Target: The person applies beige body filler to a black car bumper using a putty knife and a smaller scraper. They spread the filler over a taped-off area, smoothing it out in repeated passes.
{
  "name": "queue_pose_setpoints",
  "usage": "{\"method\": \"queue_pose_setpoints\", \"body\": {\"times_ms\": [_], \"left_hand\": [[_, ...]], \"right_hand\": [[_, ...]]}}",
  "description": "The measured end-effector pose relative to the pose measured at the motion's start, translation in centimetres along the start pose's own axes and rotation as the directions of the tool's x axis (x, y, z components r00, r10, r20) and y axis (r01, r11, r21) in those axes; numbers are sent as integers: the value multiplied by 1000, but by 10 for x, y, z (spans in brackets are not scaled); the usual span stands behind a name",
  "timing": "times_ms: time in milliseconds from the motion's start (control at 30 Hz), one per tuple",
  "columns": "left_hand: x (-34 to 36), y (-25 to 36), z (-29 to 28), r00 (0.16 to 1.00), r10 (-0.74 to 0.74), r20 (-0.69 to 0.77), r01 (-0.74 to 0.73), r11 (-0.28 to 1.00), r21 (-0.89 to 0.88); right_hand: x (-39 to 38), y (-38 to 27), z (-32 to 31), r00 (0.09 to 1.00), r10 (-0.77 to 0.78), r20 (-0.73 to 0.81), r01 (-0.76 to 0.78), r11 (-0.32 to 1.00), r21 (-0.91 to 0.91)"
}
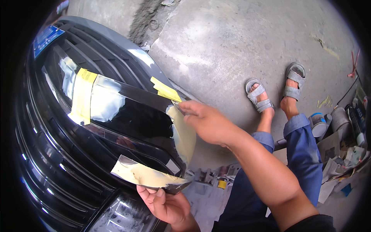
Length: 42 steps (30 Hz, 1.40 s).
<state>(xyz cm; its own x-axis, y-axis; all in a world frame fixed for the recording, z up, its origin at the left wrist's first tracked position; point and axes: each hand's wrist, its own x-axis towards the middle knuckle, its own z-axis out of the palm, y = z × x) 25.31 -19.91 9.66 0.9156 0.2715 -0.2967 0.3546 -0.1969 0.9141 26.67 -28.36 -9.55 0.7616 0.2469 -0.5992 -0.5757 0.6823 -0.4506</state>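
Grasping flat, angular board (pixel 121 161) in left hand (pixel 167 207), lower centre of frame, loaded with thick, smeared cream paste (pixel 145 174). Reaching with right hand (pixel 208 123), fingers bent, to edge of glossy black panel (pixel 143 120), frame centre; cannot tell whether pinching anything. Noted on panel: ragged-edged cream coat (pixel 184 137) at right end, chalky white patch (pixel 108 99), yellow tape (pixel 83 94) left of centre.

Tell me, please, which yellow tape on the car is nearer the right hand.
The strip at the edge of the black panel, beside the right hand; the wider band crosses the panel farther left.
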Motion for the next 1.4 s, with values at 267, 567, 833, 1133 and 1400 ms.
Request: {"method": "queue_pose_setpoints", "body": {"times_ms": [267, 567, 833, 1133, 1400], "left_hand": [[3, 1, 2, 1000, -10, -5, 10, 1000, -15], [4, 8, 3, 1000, -19, -6, 19, 1000, 8], [1, 2, -1, 996, 42, 77, -41, 999, -7], [-1, 0, -12, 993, 46, 109, -43, 999, -30], [0, 2, -5, 1000, 15, 11, -15, 1000, 15]], "right_hand": [[-44, -32, 23, 967, -253, 10, 245, 926, -287], [-85, 9, -18, 887, -234, 397, 342, 912, -226], [-14, 40, -2, 973, 213, -93, -177, 938, 297], [-22, 18, 34, 983, -39, -177, 51, 996, 66], [-72, -8, 48, 966, -220, -135, 209, 974, -92]]}}
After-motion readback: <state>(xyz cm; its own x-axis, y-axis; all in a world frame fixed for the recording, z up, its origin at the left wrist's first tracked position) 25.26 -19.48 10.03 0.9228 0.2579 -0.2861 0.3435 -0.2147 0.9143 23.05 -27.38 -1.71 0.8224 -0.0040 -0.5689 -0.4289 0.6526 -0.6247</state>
